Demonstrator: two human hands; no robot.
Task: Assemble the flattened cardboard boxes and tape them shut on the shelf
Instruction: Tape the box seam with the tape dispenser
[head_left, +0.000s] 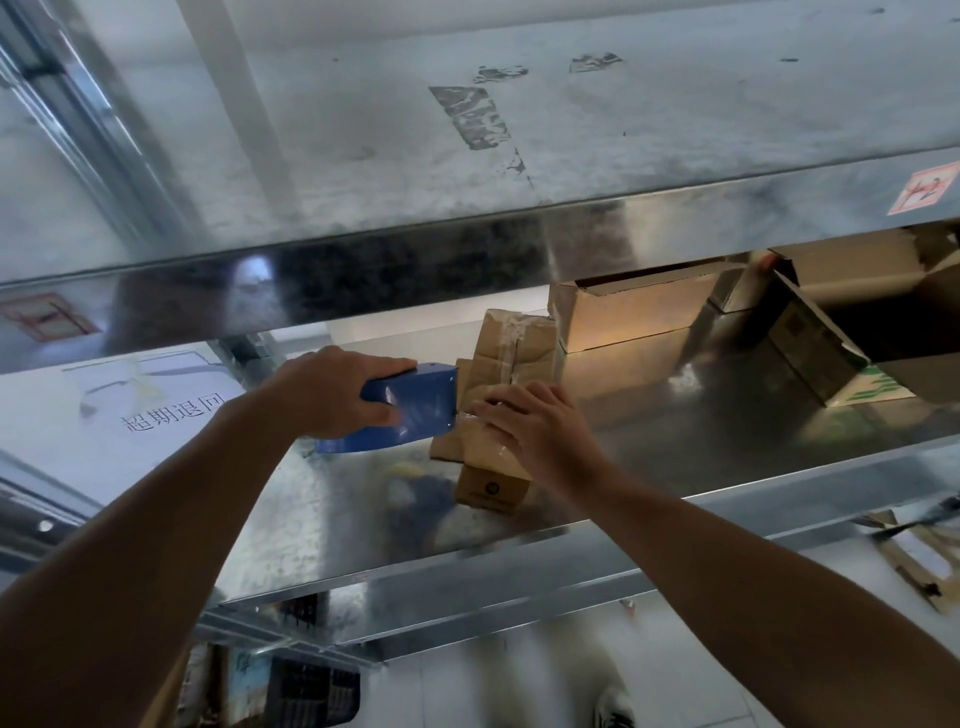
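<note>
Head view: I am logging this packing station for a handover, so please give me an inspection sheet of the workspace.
Surface: shiny galvanised metal shelf, scuffed, bearing the boxes.
Job's things: small brown cardboard box near the front edge, clear tape on top; blue tape dispenser against its left side; taped brown box behind it.
Clutter: open brown cartons at the right rear of the shelf.
Hands: left hand grips the dispenser; right hand presses on the small box.
Cables: nothing seen.
Surroundings: upper metal shelf overhead with a red-and-white sticker; white printed sheet at left.
</note>
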